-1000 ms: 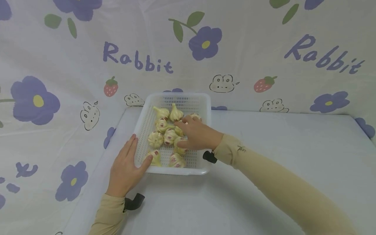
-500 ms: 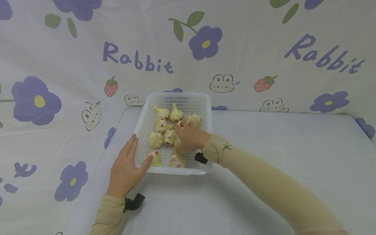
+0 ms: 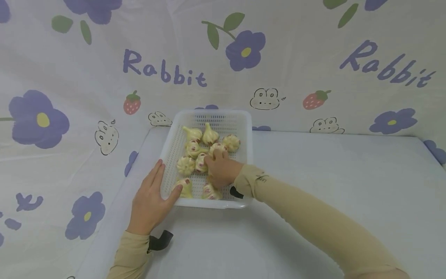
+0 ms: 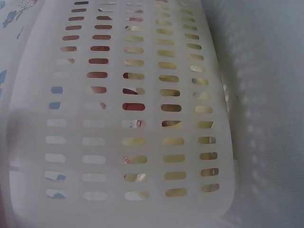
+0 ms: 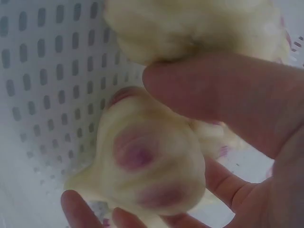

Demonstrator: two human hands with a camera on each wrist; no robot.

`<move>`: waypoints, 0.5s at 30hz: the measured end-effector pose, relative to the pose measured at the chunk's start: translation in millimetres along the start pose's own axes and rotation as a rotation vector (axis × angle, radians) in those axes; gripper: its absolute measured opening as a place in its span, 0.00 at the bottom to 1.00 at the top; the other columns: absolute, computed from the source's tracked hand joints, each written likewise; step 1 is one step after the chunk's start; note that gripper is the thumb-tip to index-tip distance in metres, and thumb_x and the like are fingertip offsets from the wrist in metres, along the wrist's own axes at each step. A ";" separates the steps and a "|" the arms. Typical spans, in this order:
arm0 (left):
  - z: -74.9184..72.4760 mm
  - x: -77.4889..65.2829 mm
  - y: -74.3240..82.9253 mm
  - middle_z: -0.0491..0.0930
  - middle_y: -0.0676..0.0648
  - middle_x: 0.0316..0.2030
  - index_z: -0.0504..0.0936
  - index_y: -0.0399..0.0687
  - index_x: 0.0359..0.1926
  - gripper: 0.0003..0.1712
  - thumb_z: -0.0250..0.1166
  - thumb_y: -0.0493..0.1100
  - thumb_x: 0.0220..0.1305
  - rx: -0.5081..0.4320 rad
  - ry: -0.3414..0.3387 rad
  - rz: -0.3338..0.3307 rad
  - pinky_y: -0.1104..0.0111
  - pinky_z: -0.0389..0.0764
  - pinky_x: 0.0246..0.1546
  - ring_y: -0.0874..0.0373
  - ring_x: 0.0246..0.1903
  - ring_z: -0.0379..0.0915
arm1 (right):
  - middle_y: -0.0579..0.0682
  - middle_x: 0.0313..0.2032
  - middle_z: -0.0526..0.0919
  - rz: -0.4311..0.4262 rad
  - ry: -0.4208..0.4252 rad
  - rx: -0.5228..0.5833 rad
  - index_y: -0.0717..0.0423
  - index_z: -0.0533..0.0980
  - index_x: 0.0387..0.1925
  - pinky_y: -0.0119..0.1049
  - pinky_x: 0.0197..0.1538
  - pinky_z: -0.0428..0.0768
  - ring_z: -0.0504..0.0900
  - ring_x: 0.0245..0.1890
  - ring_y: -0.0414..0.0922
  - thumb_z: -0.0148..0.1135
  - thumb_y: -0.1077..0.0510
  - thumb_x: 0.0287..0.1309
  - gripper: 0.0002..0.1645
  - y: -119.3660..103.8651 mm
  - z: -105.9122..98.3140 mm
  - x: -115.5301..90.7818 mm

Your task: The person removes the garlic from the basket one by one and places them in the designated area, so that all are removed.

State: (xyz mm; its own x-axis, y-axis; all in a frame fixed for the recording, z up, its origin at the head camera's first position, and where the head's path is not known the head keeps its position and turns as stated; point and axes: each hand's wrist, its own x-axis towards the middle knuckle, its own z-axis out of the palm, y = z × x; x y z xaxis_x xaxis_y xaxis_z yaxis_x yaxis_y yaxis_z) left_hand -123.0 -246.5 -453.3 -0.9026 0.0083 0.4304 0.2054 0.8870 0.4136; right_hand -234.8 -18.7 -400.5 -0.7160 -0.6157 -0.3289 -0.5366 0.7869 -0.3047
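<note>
A white perforated basket (image 3: 246, 155) holds several cream garlic bulbs (image 3: 210, 134) with purple patches. My left hand (image 3: 150, 197) rests at its near left corner, straight fingers along the left side and thumb over the rim. Inside the basket, my right hand (image 3: 223, 168) reaches down among the bulbs on the right. The right wrist view shows its thumb above and fingers curled below a purple-spotted garlic bulb (image 5: 152, 152), gripping it. Another bulb (image 5: 190, 28) lies just past the thumb. From the left wrist, the basket's slotted wall (image 4: 152, 114) fills the view, with bulbs behind the slots.
The basket stands on a white table (image 3: 313, 186) close to the back edge. Behind and to the left hangs a white cloth (image 3: 223, 77) printed with flowers, rabbits and strawberries. Black wrist devices (image 3: 160, 240) sit under both sleeves.
My right hand has shifted left and toward the near side inside the basket, its fingers closing over a bulb. Bulbs at the right back are now uncovered. My left hand stays put.
</note>
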 end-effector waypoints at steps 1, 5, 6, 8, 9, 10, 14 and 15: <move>0.2 0.2 0.1 0.64 0.41 0.78 0.65 0.36 0.77 0.49 0.67 0.60 0.65 -0.001 0.003 0.003 0.42 0.72 0.68 0.39 0.73 0.65 | 0.64 0.61 0.64 0.001 0.000 -0.001 0.55 0.64 0.66 0.50 0.59 0.78 0.63 0.61 0.61 0.55 0.57 0.72 0.24 0.1 0.4 -0.2; 0.8 0.5 0.5 0.64 0.41 0.78 0.65 0.35 0.77 0.49 0.67 0.60 0.65 0.002 0.012 0.011 0.42 0.73 0.67 0.39 0.73 0.66 | 0.66 0.64 0.65 0.017 -0.015 -0.002 0.52 0.64 0.66 0.51 0.59 0.79 0.63 0.64 0.62 0.56 0.57 0.71 0.24 1.0 1.5 1.1; 0.8 0.6 0.6 0.64 0.41 0.78 0.65 0.35 0.77 0.49 0.67 0.60 0.65 0.003 0.013 0.012 0.42 0.73 0.67 0.39 0.73 0.66 | 0.67 0.65 0.65 0.021 -0.020 0.000 0.52 0.65 0.65 0.50 0.58 0.79 0.63 0.64 0.62 0.56 0.58 0.71 0.24 1.4 1.8 1.8; 0.9 0.8 0.8 0.64 0.40 0.78 0.66 0.35 0.76 0.49 0.67 0.60 0.65 0.002 0.016 0.014 0.42 0.73 0.67 0.38 0.72 0.66 | 0.67 0.64 0.66 0.032 -0.034 0.008 0.51 0.65 0.64 0.49 0.57 0.79 0.63 0.63 0.60 0.57 0.59 0.68 0.25 2.3 2.5 3.4; 0.9 0.8 0.9 0.64 0.40 0.77 0.66 0.35 0.76 0.49 0.67 0.60 0.65 0.002 0.017 0.015 0.42 0.73 0.67 0.38 0.72 0.66 | 0.66 0.64 0.67 0.035 -0.040 0.010 0.51 0.65 0.63 0.48 0.56 0.79 0.63 0.62 0.59 0.58 0.60 0.67 0.25 2.8 2.9 4.1; 0.9 0.8 1.0 0.64 0.40 0.77 0.66 0.35 0.76 0.49 0.67 0.60 0.65 0.002 0.019 0.016 0.42 0.73 0.67 0.38 0.72 0.66 | 0.65 0.63 0.67 0.037 -0.043 0.011 0.51 0.65 0.62 0.46 0.55 0.78 0.63 0.61 0.58 0.59 0.60 0.65 0.26 3.3 3.3 4.8; 0.9 0.4 1.5 0.65 0.40 0.77 0.66 0.35 0.76 0.49 0.67 0.60 0.65 0.004 0.020 0.014 0.42 0.73 0.67 0.38 0.72 0.67 | 0.62 0.60 0.67 0.038 -0.055 0.005 0.51 0.66 0.59 0.42 0.51 0.78 0.64 0.58 0.55 0.63 0.61 0.60 0.26 5.8 5.5 7.3; 0.8 0.0 1.6 0.65 0.40 0.77 0.66 0.35 0.76 0.49 0.67 0.60 0.65 0.005 0.017 0.011 0.42 0.73 0.67 0.38 0.72 0.67 | 0.62 0.60 0.67 0.038 -0.058 0.002 0.51 0.66 0.58 0.41 0.50 0.78 0.64 0.58 0.55 0.64 0.61 0.59 0.27 6.3 6.0 7.5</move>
State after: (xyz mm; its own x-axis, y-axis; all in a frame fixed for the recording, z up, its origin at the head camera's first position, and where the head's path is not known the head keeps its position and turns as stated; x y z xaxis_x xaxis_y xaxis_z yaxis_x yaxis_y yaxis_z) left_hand -123.0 -244.7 -453.3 -0.8936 0.0102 0.4488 0.2135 0.8890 0.4050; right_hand -240.9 -18.6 -410.2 -0.7085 -0.5869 -0.3918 -0.5088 0.8096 -0.2927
